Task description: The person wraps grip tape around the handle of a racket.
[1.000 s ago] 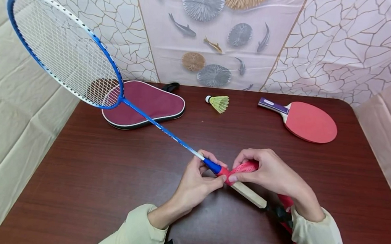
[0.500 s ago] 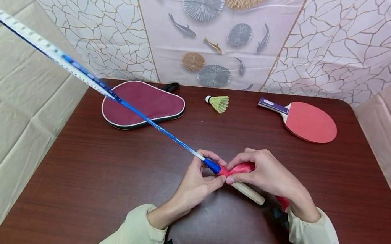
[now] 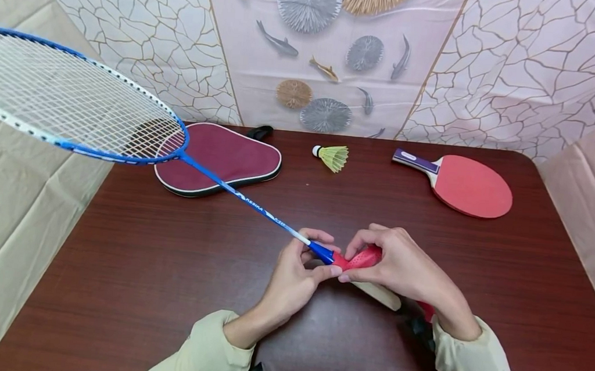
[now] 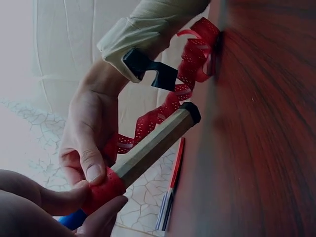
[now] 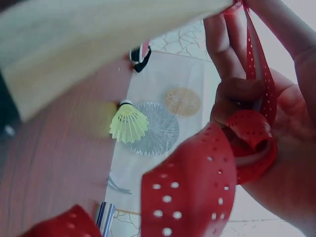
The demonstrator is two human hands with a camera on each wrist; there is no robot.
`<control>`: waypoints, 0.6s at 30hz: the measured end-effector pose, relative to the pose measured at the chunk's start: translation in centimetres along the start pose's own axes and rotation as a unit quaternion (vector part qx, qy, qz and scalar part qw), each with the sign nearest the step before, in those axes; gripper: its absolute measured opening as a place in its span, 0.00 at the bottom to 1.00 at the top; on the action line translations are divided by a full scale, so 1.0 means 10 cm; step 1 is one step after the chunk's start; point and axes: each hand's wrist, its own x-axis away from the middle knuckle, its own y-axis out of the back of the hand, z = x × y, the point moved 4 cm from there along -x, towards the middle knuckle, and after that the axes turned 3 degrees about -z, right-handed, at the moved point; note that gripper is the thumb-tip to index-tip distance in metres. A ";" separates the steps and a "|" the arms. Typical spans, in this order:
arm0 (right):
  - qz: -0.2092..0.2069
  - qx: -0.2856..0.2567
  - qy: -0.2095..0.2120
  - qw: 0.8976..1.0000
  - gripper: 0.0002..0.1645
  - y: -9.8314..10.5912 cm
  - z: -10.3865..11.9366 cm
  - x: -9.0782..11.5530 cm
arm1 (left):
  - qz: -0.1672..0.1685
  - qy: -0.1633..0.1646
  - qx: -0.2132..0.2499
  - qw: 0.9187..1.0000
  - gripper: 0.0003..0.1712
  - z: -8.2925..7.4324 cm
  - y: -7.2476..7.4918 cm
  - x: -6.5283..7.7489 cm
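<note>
1. Blue and white, the badminton racket (image 3: 246, 198) slants from the hands at the near middle toward the far left, raised above the brown wood-grain table (image 3: 166, 257); its strung head runs past the left edge of the head view.
2. The left hand (image 3: 287, 281) pinches the top of the racket's handle, its thumb on the near side and bent fingers on the far side, at the red wrapped part just beside the blue cone.
3. The right hand (image 3: 404, 264) pinches red perforated grip tape (image 4: 153, 118) between thumb and fingers, right beside the left thumb; the fingertips of both hands nearly meet. In the left wrist view, the right thumb presses on the wrapped part.
4. From the right hand the loose tape hangs in twisted coils toward the right sleeve (image 3: 477, 363), near a black strap (image 4: 148, 66).
5. Below the wrap, the bare wooden handle (image 4: 153, 145) points to the near right and ends in a black cap (image 4: 191, 112).
6. Along the far side of the table, from left to right, lie a maroon paddle case (image 3: 226, 156) with white piping, a yellow shuttlecock (image 3: 333, 157) and a red table tennis paddle (image 3: 474, 186), its purple grip pointing left.
</note>
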 end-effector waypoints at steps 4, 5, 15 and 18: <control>-0.013 -0.002 -0.009 1.000 0.18 0.01 0.01 0.00 | -0.026 -0.012 0.026 0.999 0.24 -0.03 0.02 0.00; -0.016 -0.002 -0.010 1.000 0.18 0.02 0.02 0.00 | -0.029 -0.011 0.031 0.999 0.23 -0.05 0.02 0.01; -0.034 -0.004 -0.011 0.999 0.17 0.02 0.01 -0.02 | -0.016 -0.015 0.015 1.000 0.23 -0.11 -0.04 0.02; -0.044 0.004 -0.012 0.999 0.17 0.03 0.00 -0.02 | -0.012 -0.023 0.006 1.000 0.24 -0.01 -0.05 0.01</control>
